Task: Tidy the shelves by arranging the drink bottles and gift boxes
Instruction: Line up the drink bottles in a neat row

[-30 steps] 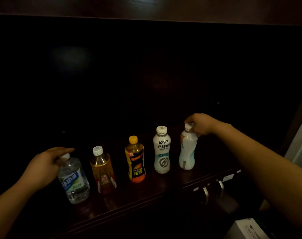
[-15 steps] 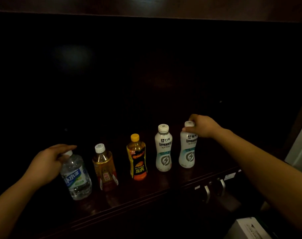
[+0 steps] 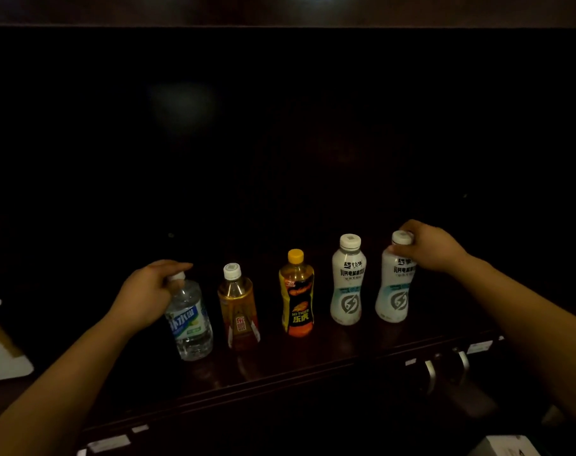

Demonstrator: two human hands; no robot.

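Dim light here, and five bottles stand in a row along the shelf (image 3: 313, 373), close to its front lip. Nearest, at eight o'clock, the left hand (image 3: 145, 296) has its fingers (image 3: 173, 266) curled over the cap and shoulder of the water bottle (image 3: 189, 320), grasping it, and that bottle leans a touch to the left. That is the risky one: held high on a tilted body so near the edge, a slip or a careless shove could send it off the front or knock it into the tea bottle (image 3: 239, 311) just beside it. Next along, the yellow-capped bottle (image 3: 296, 294) stands upright, apart from both neighbours. Further back toward two o'clock, a white bottle (image 3: 347, 281) stands free, and the right hand (image 3: 431, 246) pinches the cap of the end bottle (image 3: 393, 287), fingers closed on it. Turn or drag that one by the cap alone and its base may skid into its twin. No gift boxes can be made out in this gloom.
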